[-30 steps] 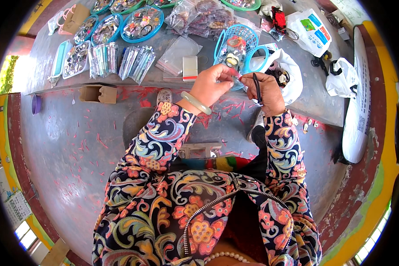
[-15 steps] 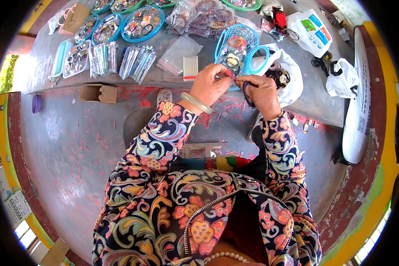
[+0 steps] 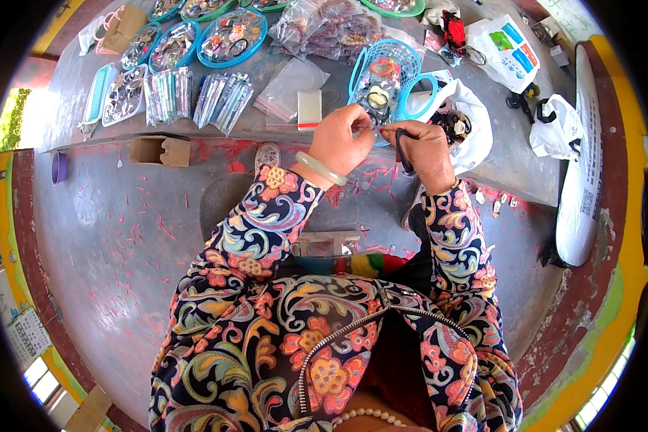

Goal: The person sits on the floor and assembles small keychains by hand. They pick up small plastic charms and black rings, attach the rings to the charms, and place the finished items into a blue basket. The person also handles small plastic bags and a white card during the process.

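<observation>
My left hand (image 3: 342, 142), a pale bangle (image 3: 321, 169) on its wrist, has its thumb and forefinger pinched on something too small to name. Fingertip to fingertip with it, my right hand (image 3: 430, 157) is closed round a black loop that looks like a scissors handle (image 3: 405, 150); the blades are hidden. A blue plastic basket (image 3: 409, 63) of small trinkets stands just beyond both hands. To the right of the basket, a white plastic bag (image 3: 477, 140) lies open with dark small items inside. A small white box (image 3: 309, 108) with a red edge lies beyond my left wrist.
Blue round trays (image 3: 265, 34) of trinkets, bagged pens (image 3: 223, 104) and bags of beads (image 3: 331, 32) cover the grey table. Another white bag (image 3: 502, 50) sits at the far right. Below the table edge are a cardboard box (image 3: 160, 152), a purple pot (image 3: 59, 168) and scattered red scraps.
The red bit that showed between my fingertips is now mostly out of sight. My left hand has turned slightly; my right hand stays nearly in place, with the black handle still in it.
</observation>
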`<state>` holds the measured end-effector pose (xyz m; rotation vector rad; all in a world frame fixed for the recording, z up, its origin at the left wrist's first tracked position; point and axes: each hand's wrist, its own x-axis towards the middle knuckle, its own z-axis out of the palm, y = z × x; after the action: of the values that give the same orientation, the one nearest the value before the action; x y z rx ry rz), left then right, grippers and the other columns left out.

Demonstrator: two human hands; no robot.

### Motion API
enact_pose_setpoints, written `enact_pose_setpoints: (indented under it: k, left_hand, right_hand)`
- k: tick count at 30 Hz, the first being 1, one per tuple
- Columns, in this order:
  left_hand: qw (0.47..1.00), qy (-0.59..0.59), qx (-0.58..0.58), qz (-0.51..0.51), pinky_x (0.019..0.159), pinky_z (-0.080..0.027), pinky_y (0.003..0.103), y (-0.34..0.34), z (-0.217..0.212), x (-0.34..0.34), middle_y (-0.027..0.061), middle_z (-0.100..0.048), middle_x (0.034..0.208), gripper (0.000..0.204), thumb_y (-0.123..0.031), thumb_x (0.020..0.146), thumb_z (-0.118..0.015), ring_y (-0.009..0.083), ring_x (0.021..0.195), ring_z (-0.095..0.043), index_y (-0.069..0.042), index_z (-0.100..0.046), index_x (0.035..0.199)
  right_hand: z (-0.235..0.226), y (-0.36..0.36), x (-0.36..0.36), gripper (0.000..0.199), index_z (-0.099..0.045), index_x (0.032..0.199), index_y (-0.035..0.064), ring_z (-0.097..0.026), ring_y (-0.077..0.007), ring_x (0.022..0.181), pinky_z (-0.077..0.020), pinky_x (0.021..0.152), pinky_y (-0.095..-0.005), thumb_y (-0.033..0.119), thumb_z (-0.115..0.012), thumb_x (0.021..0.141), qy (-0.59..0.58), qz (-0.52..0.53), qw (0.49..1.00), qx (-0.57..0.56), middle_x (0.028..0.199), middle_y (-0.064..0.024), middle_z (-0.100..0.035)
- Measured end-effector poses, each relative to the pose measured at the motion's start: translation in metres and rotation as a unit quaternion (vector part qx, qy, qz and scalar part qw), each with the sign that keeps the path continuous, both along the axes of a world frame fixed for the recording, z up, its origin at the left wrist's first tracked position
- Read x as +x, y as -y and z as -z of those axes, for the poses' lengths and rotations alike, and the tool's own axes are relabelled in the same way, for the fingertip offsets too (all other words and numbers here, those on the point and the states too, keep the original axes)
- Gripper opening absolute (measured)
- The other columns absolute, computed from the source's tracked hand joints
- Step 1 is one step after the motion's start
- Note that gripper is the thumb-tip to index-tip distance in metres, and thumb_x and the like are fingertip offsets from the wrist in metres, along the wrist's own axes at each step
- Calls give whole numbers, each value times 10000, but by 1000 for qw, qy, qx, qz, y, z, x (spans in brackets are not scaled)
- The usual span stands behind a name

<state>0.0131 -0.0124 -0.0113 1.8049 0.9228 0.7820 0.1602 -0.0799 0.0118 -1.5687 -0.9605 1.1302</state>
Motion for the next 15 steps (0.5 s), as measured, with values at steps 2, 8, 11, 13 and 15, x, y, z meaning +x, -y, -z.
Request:
enact_pose_setpoints:
  k: [2,8,11,13,15]
  left_hand:
    - [999,-13,46,-8,622,-446,276,-1,2,0,97,-578,722,93,-6,684,-536,198,679,-576,-11,-545,777]
    - [991,-71,117,-13,636,-440,358,3,-2,0,127,-592,754,114,-11,667,-560,305,749,-566,-31,-549,779]
    - [989,-84,125,1,647,-436,374,2,-1,0,128,-593,765,124,-9,666,-562,315,771,-562,-41,-551,786]
    - [988,-77,132,12,653,-434,378,2,-1,0,128,-594,777,132,-4,667,-555,319,773,-560,-44,-550,792]
    - [988,-59,140,19,657,-433,381,2,-1,0,125,-596,793,144,4,668,-542,323,773,-558,-45,-550,802]
  right_hand:
    - [-2,0,-1,175,-659,847,-19,-391,-12,456,-287,401,-173,-48,-523,739,1,-13,1000,-6,581,23,-546]
    - [0,1,-3,173,-660,843,-14,-389,-11,451,-281,395,-173,-40,-521,744,-33,-8,999,-15,572,24,-541]
    - [-1,0,-4,164,-662,846,-9,-387,-7,452,-277,395,-170,-31,-529,752,-25,-10,1000,-14,573,26,-541]
    - [-2,1,-3,150,-663,842,-9,-384,-6,451,-278,395,-170,-19,-539,758,-25,-30,999,-24,578,27,-548]
    - [-1,2,-2,129,-665,835,-6,-387,-8,449,-282,394,-173,-4,-558,763,-30,-33,999,-27,578,26,-552]
